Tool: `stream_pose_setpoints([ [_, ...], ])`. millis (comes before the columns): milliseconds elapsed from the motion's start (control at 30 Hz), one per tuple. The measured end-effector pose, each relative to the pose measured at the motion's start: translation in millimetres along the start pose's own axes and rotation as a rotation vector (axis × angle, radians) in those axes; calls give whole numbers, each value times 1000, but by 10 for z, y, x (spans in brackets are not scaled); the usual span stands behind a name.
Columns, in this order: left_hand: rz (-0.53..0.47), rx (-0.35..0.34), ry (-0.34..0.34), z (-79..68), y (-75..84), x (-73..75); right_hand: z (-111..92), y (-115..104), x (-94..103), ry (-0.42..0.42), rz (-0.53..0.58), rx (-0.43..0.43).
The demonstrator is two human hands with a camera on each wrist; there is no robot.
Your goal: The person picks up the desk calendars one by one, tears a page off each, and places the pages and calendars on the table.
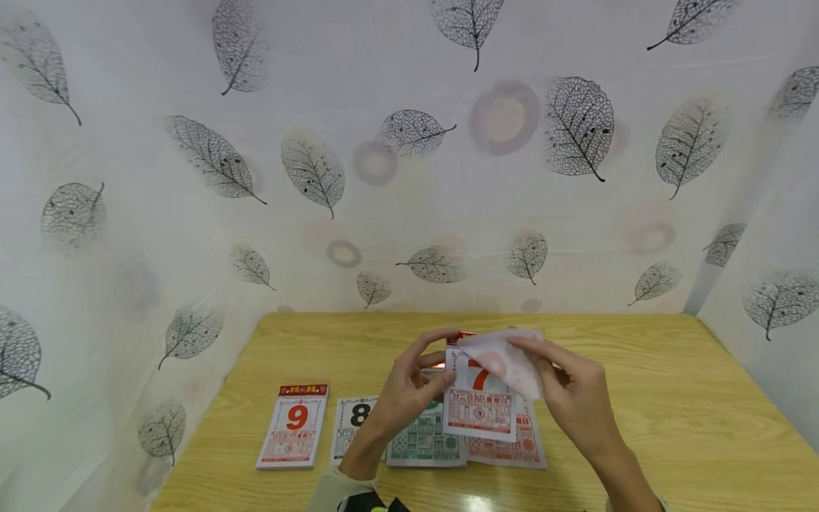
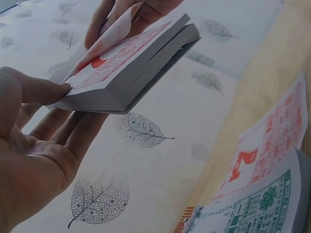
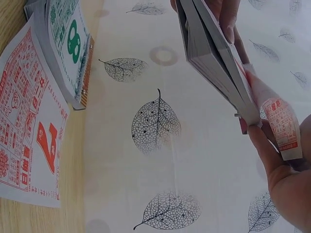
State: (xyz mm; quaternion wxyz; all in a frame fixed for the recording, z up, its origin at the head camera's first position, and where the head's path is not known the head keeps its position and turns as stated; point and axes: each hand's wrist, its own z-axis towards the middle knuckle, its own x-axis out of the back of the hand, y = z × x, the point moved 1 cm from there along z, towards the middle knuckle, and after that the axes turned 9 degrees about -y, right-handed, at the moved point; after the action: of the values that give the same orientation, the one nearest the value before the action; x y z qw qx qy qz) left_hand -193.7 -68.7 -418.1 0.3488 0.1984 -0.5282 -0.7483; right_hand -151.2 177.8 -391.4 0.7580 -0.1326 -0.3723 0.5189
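Observation:
My left hand (image 1: 409,387) grips a thick tear-off calendar pad (image 1: 480,416) by its left side, thumb on the front and fingers behind, above the wooden table. A large red 7 is printed on the exposed page. In my right hand (image 1: 576,391) the pad's thin top sheet (image 1: 518,359) is pinched, folded back diagonally from the right across the upper page. The left wrist view shows the pad's thick edge (image 2: 146,73) with its pages slightly parted. In the right wrist view, the lifted sheet (image 3: 279,121) curls beside my right fingers.
On the wooden table (image 1: 672,419), a calendar pad with a red 9 (image 1: 293,430) lies at left. Beside it are a page with a black 8 (image 1: 345,427), a green-printed pad (image 1: 425,441) and a red-printed sheet (image 1: 527,444). A leaf-patterned curtain (image 1: 409,213) surrounds the table.

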Motion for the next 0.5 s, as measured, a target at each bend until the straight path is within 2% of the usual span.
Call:
stream_pose_setpoints([
  [133, 4, -9, -5, 0, 2, -5, -7, -5, 21, -5, 53, -52],
  [500, -10, -11, -4, -12, 4, 5, -2, 5, 91, 18, 119, -92],
])
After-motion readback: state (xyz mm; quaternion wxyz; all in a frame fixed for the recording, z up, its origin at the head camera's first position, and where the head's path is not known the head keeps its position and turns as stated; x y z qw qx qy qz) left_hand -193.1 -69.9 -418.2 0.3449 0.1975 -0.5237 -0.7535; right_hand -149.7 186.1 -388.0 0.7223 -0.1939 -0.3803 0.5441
